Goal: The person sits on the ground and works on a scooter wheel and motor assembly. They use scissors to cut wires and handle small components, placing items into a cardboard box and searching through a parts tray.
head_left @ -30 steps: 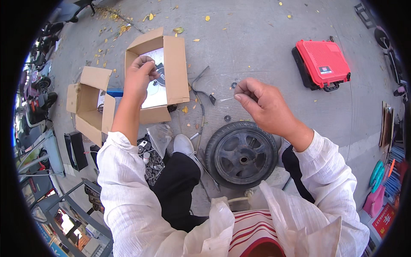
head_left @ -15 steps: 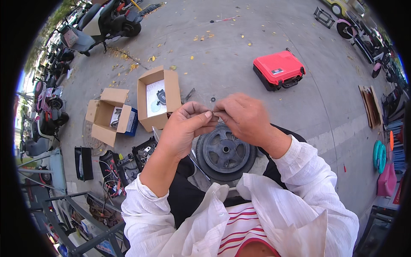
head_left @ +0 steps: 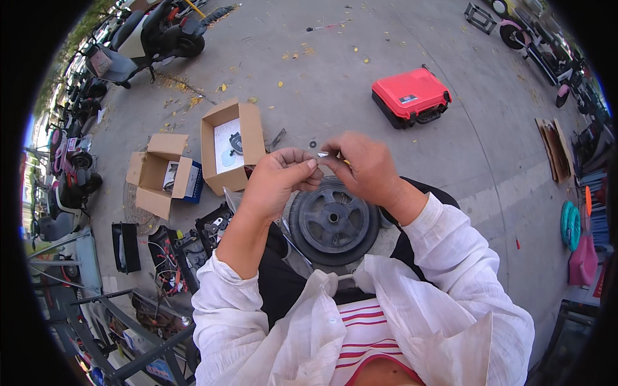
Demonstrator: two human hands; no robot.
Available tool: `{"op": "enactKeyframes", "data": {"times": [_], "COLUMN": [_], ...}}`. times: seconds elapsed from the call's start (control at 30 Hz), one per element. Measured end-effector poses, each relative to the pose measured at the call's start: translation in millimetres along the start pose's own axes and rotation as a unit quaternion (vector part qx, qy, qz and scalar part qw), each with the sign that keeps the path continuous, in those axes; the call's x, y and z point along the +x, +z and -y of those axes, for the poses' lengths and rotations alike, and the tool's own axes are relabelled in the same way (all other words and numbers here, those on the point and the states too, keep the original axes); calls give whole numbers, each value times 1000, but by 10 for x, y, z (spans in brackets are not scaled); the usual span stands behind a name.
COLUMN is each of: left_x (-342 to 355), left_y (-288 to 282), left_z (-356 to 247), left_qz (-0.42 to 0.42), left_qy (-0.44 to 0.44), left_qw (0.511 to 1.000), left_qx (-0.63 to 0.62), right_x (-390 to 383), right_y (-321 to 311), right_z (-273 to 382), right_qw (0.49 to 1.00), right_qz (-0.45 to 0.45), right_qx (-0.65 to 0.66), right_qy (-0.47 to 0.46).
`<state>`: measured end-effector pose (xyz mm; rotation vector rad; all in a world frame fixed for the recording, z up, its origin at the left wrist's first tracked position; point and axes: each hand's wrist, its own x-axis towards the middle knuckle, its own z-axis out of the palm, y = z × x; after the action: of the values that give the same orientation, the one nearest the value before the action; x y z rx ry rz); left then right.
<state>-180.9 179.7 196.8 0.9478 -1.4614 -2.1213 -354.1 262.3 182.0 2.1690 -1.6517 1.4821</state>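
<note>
Both hands meet at chest height above a black spoked wheel with a tyre (head_left: 333, 231) lying between my legs. My right hand (head_left: 364, 168) pinches a small pale, shiny piece (head_left: 322, 154), too small to identify. My left hand (head_left: 283, 175) is closed just beside it, thumb against curled fingers; whatever it holds is hidden or too tiny to tell. Beyond them sit an open cardboard box (head_left: 210, 147) with a dark part on white paper inside and a smaller open box (head_left: 154, 164). A small dark ring (head_left: 313, 144) lies on the ground.
A red hard case (head_left: 409, 93) is ahead right. Black trays of loose parts and wires (head_left: 172, 264) lie at left, near a metal frame (head_left: 116, 334). Parked scooters (head_left: 138, 42) line both sides; folded cardboard (head_left: 552, 148) and coiled teal items (head_left: 570, 225) are at right.
My hands began apart, left over the box and right over the wheel, and came together in the middle. They have since risen slightly in the picture. The view has tilted up.
</note>
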Motion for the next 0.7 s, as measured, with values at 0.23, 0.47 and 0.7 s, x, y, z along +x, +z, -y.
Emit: {"op": "enactKeyframes", "data": {"times": [0.23, 0.47, 0.7], "left_x": [129, 142, 136], "left_y": [-108, -176, -28], "left_z": [-40, -22, 9], "left_qz": [45, 27, -27], "left_qy": [-33, 21, 370], "left_qw": [998, 994, 761], "left_qx": [40, 105, 532], "right_x": [142, 190, 63], "right_y": [-20, 27, 43], "right_z": [-208, -173, -242], "right_qw": [993, 991, 561], "right_qz": [103, 136, 207], "right_qx": [31, 10, 557], "right_qy": [-46, -5, 576]}}
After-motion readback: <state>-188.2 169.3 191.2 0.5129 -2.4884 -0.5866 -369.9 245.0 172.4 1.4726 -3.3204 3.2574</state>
